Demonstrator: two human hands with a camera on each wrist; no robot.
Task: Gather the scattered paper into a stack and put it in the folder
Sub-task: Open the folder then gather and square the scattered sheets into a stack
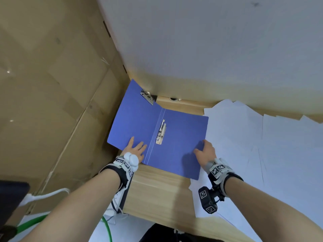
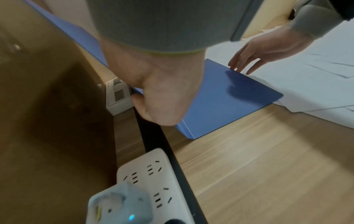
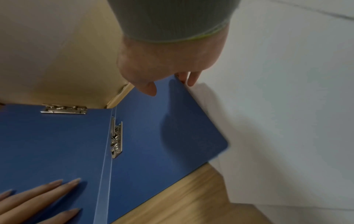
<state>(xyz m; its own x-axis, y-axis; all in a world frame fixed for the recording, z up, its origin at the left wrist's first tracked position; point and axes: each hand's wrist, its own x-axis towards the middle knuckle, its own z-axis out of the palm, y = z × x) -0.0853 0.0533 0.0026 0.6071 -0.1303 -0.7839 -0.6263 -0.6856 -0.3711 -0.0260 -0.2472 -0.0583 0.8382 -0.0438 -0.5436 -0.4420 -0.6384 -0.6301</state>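
Note:
A blue folder lies open on the wooden desk, with its left flap reaching past the desk's left edge. A metal clip sits beside the spine, and another clip is at the left flap's far edge. My left hand presses flat on the left flap with straight fingers. My right hand touches the right flap's outer edge with relaxed fingers. Scattered white paper covers the desk to the right, partly under the folder.
Brown cardboard stands along the left, and a pale wall rises behind the desk. A white power strip with a plugged adapter lies just left of the desk edge. A green cable hangs below.

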